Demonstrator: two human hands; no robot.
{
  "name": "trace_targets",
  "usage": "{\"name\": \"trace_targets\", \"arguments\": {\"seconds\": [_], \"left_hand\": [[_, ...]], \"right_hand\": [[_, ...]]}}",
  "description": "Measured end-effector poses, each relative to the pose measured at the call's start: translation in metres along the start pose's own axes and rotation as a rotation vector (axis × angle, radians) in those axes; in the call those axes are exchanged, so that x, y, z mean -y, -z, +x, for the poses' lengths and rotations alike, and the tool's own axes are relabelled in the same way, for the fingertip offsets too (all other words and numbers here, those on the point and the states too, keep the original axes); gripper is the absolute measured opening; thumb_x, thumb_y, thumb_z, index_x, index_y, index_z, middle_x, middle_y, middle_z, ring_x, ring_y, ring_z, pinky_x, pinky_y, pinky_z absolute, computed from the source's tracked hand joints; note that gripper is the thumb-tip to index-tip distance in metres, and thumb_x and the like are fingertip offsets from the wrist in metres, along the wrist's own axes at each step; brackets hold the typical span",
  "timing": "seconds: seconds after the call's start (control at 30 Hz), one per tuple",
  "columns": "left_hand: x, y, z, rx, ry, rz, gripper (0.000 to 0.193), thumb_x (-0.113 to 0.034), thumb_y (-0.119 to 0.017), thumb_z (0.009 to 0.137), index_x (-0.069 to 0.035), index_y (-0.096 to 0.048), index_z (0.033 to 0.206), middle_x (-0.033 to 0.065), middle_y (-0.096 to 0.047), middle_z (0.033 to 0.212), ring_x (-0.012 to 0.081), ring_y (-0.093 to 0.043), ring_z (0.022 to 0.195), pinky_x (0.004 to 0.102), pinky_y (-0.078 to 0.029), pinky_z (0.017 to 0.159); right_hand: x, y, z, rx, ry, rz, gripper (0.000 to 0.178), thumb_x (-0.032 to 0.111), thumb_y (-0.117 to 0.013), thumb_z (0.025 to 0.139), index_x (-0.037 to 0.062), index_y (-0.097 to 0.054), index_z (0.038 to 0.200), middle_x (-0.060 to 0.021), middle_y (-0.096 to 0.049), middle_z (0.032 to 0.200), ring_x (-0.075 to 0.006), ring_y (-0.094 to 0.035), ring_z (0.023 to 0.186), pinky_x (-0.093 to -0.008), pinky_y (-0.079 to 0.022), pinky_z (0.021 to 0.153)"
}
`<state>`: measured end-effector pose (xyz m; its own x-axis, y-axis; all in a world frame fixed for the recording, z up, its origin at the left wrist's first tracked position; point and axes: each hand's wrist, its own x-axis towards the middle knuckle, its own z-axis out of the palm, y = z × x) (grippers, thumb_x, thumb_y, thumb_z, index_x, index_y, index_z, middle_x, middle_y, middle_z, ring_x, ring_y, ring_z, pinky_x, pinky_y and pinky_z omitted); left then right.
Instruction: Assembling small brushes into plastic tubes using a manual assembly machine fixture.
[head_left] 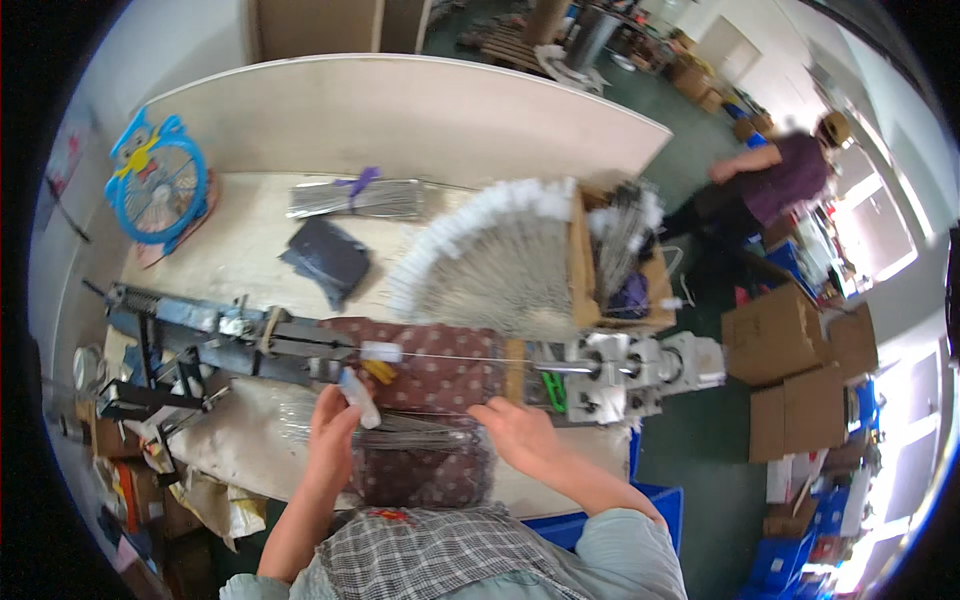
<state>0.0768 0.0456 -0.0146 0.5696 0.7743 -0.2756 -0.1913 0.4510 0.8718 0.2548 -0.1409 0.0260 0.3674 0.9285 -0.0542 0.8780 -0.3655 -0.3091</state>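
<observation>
My left hand (333, 420) is closed on a white plastic piece (360, 398) with a bluish end, in front of the clamp machine. My right hand (520, 438) pinches what looks like a thin metal rod (450, 412), running toward the left hand; whether it joins the white piece cannot be made out. Between and below the hands, a bundle of thin metal rods (415, 436) lies on a brown dotted cloth (425, 480). Just beyond, another rod (460, 358) spans the machine, a white piece (382, 352) at its left end and its right end in the metal spindle (585, 367).
Many white-ended rods (490, 260) lie fanned out beside a cardboard box (655, 290) of rods. Farther left are a tied rod bundle (385, 198), a dark folded pouch (328, 262) and a blue fan (160, 190). A person (780, 180) stands at right, near cartons (790, 340).
</observation>
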Motion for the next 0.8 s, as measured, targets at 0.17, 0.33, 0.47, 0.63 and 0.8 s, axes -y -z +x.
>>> {"name": "trace_targets", "arguments": {"seconds": [0.17, 0.33, 0.47, 0.63, 0.8], "left_hand": [[-0.051, -0.095, -0.014, -0.033, 0.457, -0.3, 0.017, -0.024, -0.058, 0.087, -0.01, -0.049, 0.091, 0.0009, -0.05, 0.072, 0.0123, -0.046, 0.061, 0.0294, -0.04, 0.057], [-0.109, -0.021, -0.014, 0.229, 0.552, -0.941, 0.054, -0.056, -0.038, 0.092, -0.005, -0.057, 0.093, 0.0055, -0.056, 0.07, 0.0148, -0.046, 0.05, 0.0323, -0.047, 0.053], [-0.084, -0.03, -0.028, 0.242, 0.486, -0.213, 0.053, -0.047, -0.039, 0.095, 0.002, -0.06, 0.097, 0.0118, -0.061, 0.073, 0.0202, -0.058, 0.056, 0.0362, -0.053, 0.062], [-0.055, -0.127, 0.002, 0.762, -0.371, 0.666, 0.02, -0.014, -0.056, 0.088, 0.003, -0.06, 0.098, 0.0121, -0.063, 0.084, 0.0196, -0.065, 0.07, 0.0294, -0.05, 0.06], [0.014, -0.142, 0.055, 0.517, -0.994, 1.414, 0.007, -0.013, -0.058, 0.075, -0.007, -0.058, 0.079, 0.0072, -0.059, 0.074, 0.0229, -0.063, 0.071, 0.0368, -0.048, 0.062]], "right_hand": [[0.002, 0.007, 0.002, 0.088, -0.07, -0.005, 0.025, 0.002, -0.056, 0.073, 0.0049, -0.053, 0.097, -0.0127, -0.055, 0.087, -0.0325, -0.063, 0.075, -0.04, -0.053, 0.063], [-0.003, 0.076, -0.012, -0.131, 0.045, -0.21, 0.028, 0.001, -0.057, 0.067, 0.0041, -0.053, 0.095, -0.0103, -0.053, 0.084, -0.0281, -0.058, 0.072, -0.0351, -0.051, 0.058], [-0.035, 0.126, -0.004, -0.439, -0.028, -0.294, 0.023, -0.002, -0.059, 0.072, 0.0022, -0.058, 0.095, -0.0086, -0.054, 0.077, -0.0215, -0.059, 0.068, -0.0326, -0.048, 0.053], [-0.048, 0.112, 0.03, -0.538, -0.171, 0.379, 0.015, 0.005, -0.062, 0.081, 0.005, -0.066, 0.096, -0.012, -0.066, 0.085, -0.0257, -0.064, 0.067, -0.0326, -0.052, 0.06], [-0.047, 0.082, 0.049, -0.576, 0.026, 0.107, 0.014, 0.016, -0.062, 0.083, 0.0107, -0.065, 0.096, -0.0114, -0.066, 0.083, -0.0301, -0.064, 0.072, -0.0368, -0.051, 0.06]]}}
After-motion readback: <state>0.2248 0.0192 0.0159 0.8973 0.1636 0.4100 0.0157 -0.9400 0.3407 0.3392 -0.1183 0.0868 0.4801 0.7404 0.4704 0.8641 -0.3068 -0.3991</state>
